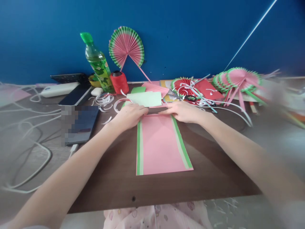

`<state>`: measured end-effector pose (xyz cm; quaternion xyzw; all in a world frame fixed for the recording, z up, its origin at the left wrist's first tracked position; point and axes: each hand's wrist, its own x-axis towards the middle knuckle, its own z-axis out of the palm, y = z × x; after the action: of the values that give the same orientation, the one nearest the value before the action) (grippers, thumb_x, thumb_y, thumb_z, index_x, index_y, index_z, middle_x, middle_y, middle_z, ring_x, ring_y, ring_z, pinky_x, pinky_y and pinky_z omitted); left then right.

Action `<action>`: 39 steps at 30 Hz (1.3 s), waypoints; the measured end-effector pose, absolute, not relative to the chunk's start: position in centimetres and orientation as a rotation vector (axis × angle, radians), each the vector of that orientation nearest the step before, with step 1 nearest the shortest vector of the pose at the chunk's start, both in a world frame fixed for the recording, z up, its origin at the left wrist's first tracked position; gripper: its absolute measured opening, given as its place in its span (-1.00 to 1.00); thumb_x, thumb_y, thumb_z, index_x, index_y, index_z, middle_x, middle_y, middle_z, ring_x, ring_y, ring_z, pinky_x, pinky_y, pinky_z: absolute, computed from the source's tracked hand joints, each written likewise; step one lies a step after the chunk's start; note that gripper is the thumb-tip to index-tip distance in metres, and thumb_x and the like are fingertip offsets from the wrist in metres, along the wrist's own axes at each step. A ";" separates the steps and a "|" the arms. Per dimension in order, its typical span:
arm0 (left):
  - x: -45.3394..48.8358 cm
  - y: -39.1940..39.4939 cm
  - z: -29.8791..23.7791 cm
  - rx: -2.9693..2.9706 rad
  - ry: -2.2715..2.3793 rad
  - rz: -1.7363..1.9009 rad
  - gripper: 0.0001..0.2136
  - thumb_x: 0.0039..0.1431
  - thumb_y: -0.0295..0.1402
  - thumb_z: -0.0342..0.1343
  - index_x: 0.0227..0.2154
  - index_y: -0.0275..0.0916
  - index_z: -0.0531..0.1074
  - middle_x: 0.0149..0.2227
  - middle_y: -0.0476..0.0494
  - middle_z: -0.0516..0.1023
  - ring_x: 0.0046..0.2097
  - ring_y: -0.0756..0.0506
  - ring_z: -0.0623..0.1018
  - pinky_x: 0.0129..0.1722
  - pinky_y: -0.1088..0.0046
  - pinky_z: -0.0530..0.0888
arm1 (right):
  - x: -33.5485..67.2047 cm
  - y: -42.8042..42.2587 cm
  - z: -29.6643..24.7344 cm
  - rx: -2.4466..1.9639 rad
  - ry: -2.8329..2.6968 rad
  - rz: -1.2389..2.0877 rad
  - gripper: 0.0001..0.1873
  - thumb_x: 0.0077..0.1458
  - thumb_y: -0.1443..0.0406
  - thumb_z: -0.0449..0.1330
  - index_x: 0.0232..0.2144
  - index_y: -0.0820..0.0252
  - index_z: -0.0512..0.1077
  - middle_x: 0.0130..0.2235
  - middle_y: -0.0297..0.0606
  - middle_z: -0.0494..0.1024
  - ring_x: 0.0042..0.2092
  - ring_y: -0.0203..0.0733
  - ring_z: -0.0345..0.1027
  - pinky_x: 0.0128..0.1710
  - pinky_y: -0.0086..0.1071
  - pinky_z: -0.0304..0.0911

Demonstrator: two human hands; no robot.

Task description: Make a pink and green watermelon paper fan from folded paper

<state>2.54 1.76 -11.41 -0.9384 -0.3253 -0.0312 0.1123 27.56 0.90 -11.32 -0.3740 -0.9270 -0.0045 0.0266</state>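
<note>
A pink sheet of paper point(158, 144) with green and pale green strips along its two long sides lies on the brown table. Its far edge is turned up in a narrow fold. My left hand point(132, 114) grips the left end of that edge, fingers curled and thumb hidden. At the right end, my right hand point(182, 111) pinches the same fold, its index finger pointing inward along it. Just beyond both hands sits a pale green paper piece point(144, 99), with a white tape ring point(121, 105) beside my left hand.
Against the blue wall stand a green-capped bottle point(97, 65) and a round pleated fan point(126, 47). More pleated fans point(243, 78) and scissors point(190, 98) lie at the back right. A phone point(83, 124) and white cables point(45, 152) occupy the left.
</note>
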 end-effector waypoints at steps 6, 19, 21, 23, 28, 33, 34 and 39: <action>2.9 1.6 -11.3 -2.701 -0.905 -0.021 -0.77 0.03 -0.59 -0.11 -0.35 -0.26 0.41 -0.37 -0.15 0.48 -0.29 -0.12 0.47 -0.30 0.35 0.29 | 27.6 0.7 -11.5 -1.175 -2.901 -0.126 -0.32 -0.05 0.60 -0.03 0.05 -0.07 0.34 -0.26 -0.22 0.44 -0.23 -0.22 0.26 -0.38 -0.43 -0.01; 3.6 -0.8 -9.6 -2.644 -1.097 0.188 -0.71 0.03 -0.63 -0.12 -0.28 -0.26 0.43 -0.36 -0.16 0.49 -0.22 -0.14 0.51 -0.32 0.39 0.32 | 26.9 -0.1 -11.0 -1.263 -2.956 -0.235 -0.33 -0.05 0.62 -0.04 0.04 -0.05 0.36 -0.32 -0.22 0.42 -0.31 -0.25 0.20 -0.47 -0.40 -0.17; 4.1 -1.5 -9.8 -2.606 -1.149 0.194 -0.72 0.05 -0.63 -0.12 -0.27 -0.29 0.43 -0.36 -0.19 0.49 -0.24 -0.15 0.51 -0.34 0.37 0.31 | 26.3 -0.8 -10.6 -1.334 -2.974 -0.274 -0.34 -0.03 0.61 -0.05 0.05 -0.04 0.35 -0.31 -0.21 0.43 -0.33 -0.26 0.23 -0.49 -0.39 -0.18; 4.7 -2.2 -10.1 -2.578 -1.167 0.190 -0.69 0.08 -0.60 -0.14 -0.18 -0.30 0.42 -0.36 -0.22 0.48 -0.25 -0.17 0.51 -0.30 0.34 0.31 | 25.6 -1.7 -10.1 -1.432 -2.969 -0.292 -0.39 0.03 0.57 -0.07 0.05 -0.03 0.35 -0.31 -0.20 0.45 -0.36 -0.25 0.26 -0.52 -0.38 -0.19; 5.8 -3.4 -10.6 -2.510 -1.213 0.291 -0.52 0.15 -0.54 -0.16 0.14 -0.14 0.20 -0.30 -0.24 0.47 -0.21 -0.18 0.47 -0.24 0.31 0.27 | 23.7 -3.7 -9.8 -1.625 -2.935 -0.380 -0.41 0.07 0.51 -0.04 0.15 0.10 0.21 -0.26 -0.10 0.46 -0.36 -0.21 0.34 -0.55 -0.39 -0.13; 6.0 -3.9 -10.8 -2.467 -1.292 0.271 -0.54 0.16 -0.54 -0.16 0.11 -0.10 0.24 -0.31 -0.21 0.44 -0.20 -0.14 0.42 -0.24 0.35 0.24 | 22.7 -4.6 -10.4 -1.764 -2.882 -0.366 -0.41 0.12 0.50 -0.09 0.20 0.16 0.11 -0.22 0.00 0.44 -0.35 -0.18 0.39 -0.55 -0.39 -0.08; 6.0 -3.9 -10.9 -2.457 -1.302 0.248 -0.54 0.16 -0.54 -0.16 0.11 -0.10 0.25 -0.30 -0.21 0.44 -0.19 -0.14 0.42 -0.24 0.35 0.24 | 22.6 -4.7 -10.5 -1.779 -2.869 -0.354 -0.42 0.13 0.50 -0.10 0.21 0.17 0.10 -0.21 0.01 0.44 -0.34 -0.17 0.40 -0.54 -0.39 -0.07; 6.4 -4.3 -11.0 -2.494 -1.271 0.177 -0.59 0.18 -0.56 -0.20 0.06 -0.25 0.31 -0.15 -0.29 0.43 -0.10 -0.18 0.39 -0.22 0.31 0.29 | 22.3 -4.9 -10.4 -1.816 -2.821 -0.296 -0.48 0.16 0.48 -0.14 0.18 0.27 0.15 -0.20 0.06 0.45 -0.31 -0.11 0.43 -0.54 -0.39 0.01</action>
<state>6.41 -4.30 -11.03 -0.8766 -0.4468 0.0622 0.1675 22.32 -4.92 -10.44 -0.5356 -0.8323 -0.0873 -0.1131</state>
